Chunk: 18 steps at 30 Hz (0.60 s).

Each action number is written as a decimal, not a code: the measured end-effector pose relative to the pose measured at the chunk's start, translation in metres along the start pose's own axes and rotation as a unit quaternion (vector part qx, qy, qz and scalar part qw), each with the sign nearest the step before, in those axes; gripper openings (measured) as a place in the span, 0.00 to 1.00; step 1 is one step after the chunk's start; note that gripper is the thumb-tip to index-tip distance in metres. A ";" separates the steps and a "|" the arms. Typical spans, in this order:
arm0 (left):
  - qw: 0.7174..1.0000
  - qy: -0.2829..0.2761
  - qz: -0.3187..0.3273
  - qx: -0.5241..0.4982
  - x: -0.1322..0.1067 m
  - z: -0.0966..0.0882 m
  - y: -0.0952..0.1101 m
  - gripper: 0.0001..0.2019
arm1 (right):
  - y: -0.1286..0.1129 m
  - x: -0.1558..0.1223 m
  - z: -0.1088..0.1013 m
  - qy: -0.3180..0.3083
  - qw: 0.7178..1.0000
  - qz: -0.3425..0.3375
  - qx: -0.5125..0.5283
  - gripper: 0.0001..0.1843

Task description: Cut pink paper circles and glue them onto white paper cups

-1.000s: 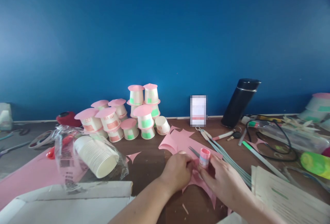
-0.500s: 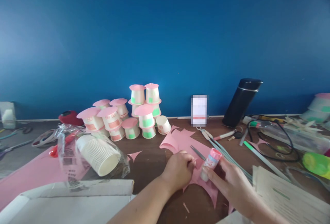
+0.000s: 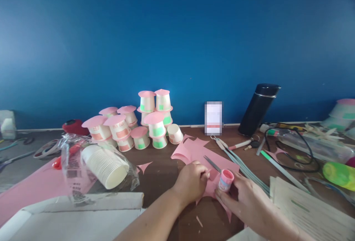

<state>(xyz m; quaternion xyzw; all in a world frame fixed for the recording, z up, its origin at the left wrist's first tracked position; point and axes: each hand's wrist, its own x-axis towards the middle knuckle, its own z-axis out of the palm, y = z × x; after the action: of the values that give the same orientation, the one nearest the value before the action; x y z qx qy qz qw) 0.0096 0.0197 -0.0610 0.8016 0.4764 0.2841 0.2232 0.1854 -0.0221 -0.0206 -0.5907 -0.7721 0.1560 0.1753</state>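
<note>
My right hand is closed round a small pink glue stick, held upright with its base down on a piece of pink paper. My left hand is curled, pinching the same pink paper at its left side. Scissors lie just beyond the two hands on a bigger pink sheet.
A pile of paper cups with pink lids stands at the back. A bag of stacked white cups lies left, above a cardboard box. A black flask, cables, pens and printed papers crowd the right.
The glue stick tilted and rose a little to the right, then came back upright and down onto the pink paper. My left hand stayed put.
</note>
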 end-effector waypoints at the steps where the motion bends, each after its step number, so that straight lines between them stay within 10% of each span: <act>1: 1.000 -0.001 0.000 0.000 0.000 0.000 0.000 0.13 | 0.001 0.000 0.001 0.000 1.000 0.000 0.000 0.10; 11: 0.999 -0.012 -0.031 0.001 0.002 0.002 0.000 0.13 | 0.012 -0.001 -0.018 -0.012 0.968 0.038 0.249 0.16; 18: 1.000 -0.012 -0.028 0.007 0.002 -0.002 0.003 0.14 | 0.013 -0.002 -0.008 -0.012 0.980 0.046 0.192 0.11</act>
<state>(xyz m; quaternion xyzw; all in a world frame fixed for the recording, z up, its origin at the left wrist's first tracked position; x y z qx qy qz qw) 0.0105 0.0207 -0.0571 0.7926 0.4980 0.2647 0.2317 0.2009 -0.0208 -0.0197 -0.5790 -0.7021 0.3161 0.2684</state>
